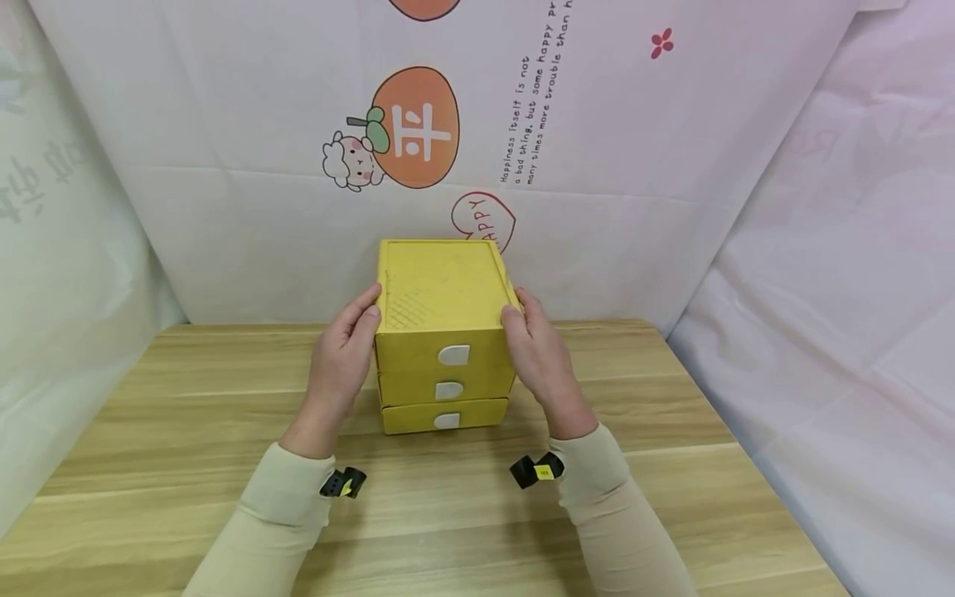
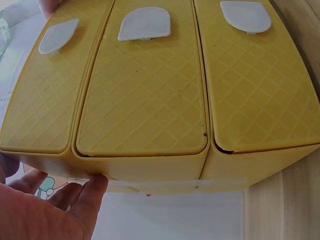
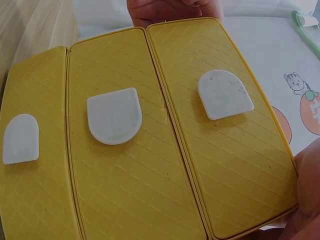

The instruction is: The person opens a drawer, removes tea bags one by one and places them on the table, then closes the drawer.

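A yellow drawer box [image 1: 446, 286] with three stacked drawers faces me, near the back of the table. Each drawer front has a white rounded pull tab, such as the top one [image 1: 454, 355]. My left hand [image 1: 339, 352] grips the box's left side near the top, and my right hand [image 1: 540, 352] grips the right side at the same height. Close up in the left wrist view, the left fingers [image 2: 90, 200] touch the box's side. The right wrist view shows the drawers closed, with part of the right hand [image 3: 309, 185] at the edge. Whether the box's base touches the table is unclear.
The wood-grain table [image 1: 440, 514] extends around the box. Behind it hangs a white printed cloth [image 1: 597, 166], close to the box's back. White sheets also hang at the left [image 1: 67, 249] and right [image 1: 836, 315]. Black bands with yellow tags are on both wrists.
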Motion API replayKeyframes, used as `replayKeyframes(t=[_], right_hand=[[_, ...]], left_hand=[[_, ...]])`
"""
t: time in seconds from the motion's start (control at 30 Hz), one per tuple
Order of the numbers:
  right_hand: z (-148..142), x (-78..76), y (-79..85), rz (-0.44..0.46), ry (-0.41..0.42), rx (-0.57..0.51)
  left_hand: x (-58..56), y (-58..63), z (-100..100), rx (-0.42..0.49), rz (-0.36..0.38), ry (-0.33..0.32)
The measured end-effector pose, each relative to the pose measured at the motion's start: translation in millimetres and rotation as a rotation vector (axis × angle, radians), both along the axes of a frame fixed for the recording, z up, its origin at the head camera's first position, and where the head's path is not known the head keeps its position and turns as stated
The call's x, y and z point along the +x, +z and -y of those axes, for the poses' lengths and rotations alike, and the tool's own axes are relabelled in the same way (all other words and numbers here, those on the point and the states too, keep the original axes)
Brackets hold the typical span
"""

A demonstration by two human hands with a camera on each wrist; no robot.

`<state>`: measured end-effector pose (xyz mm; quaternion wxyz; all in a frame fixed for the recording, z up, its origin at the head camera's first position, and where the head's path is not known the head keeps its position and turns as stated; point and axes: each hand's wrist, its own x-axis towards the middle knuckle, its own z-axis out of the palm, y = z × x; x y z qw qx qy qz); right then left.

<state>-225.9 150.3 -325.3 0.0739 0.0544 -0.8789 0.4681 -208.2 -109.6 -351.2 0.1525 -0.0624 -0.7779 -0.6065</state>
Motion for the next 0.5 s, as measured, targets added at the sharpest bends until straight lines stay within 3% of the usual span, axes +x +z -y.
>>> replayKeyframes(t=[0.23, 0.5], right_hand=[[0.5, -1.1, -0.8, -0.002, -0.005, -0.002], [-1.6, -1.7, -2.0, -0.002, -0.001, 0.008]], left_hand=[[-1.1, 1.8, 0.5, 0.007, -0.007, -0.014], [-0.8, 2.5, 2.4, 0.064, 0.035, -0.023]])
